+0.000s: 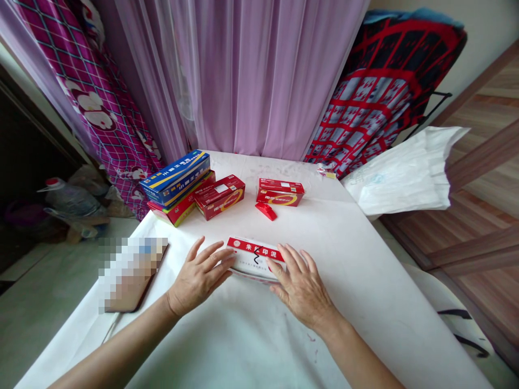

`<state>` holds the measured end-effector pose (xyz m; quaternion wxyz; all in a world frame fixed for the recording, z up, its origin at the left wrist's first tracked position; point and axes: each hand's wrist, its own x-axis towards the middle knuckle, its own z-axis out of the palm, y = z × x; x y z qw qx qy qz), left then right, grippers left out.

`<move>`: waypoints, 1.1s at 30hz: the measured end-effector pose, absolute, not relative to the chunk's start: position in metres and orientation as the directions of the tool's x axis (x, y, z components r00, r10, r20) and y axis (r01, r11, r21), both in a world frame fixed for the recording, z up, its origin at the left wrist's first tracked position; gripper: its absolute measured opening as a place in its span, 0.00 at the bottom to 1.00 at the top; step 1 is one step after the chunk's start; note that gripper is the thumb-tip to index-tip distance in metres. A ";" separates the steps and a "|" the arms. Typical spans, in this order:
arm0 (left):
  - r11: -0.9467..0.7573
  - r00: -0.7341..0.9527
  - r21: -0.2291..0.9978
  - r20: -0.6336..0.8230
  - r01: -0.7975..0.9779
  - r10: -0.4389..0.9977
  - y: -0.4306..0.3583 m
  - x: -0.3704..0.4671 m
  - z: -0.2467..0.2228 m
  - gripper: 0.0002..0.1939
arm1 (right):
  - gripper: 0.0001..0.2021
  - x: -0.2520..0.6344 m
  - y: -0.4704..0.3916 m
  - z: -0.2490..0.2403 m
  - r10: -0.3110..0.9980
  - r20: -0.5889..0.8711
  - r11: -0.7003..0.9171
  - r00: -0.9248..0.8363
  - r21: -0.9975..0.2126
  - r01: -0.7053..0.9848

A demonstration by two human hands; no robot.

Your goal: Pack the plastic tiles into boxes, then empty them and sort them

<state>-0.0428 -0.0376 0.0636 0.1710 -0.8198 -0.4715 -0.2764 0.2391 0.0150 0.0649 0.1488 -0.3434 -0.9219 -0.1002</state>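
Note:
A white box with a red band and a black squiggle (pixel 253 262) lies on the white-covered table (pixel 348 270), in front of me. My left hand (pixel 203 273) is at its left end, fingers spread and fingertips at its edge. At its right end is my right hand (pixel 300 283), fingers apart and resting over the box's corner. Neither hand is wrapped round it. Beyond the box lies a small red object (pixel 266 211), just in front of a red box (pixel 280 192). Another red box (pixel 220 197) stands to the left of that.
A blue box (pixel 176 178) sits on a red and green box (pixel 175 214) at the back left. A phone (pixel 138 281), partly pixelated, lies on the left. At the right edge is a white bag (pixel 405 173). Purple curtains (pixel 259 75) hang behind the table.

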 end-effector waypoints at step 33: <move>-0.155 -0.227 0.818 0.327 0.554 0.917 0.051 -0.001 0.006 0.35 | 0.41 0.278 0.151 0.101 0.849 0.399 0.528 -0.345 -0.662 0.533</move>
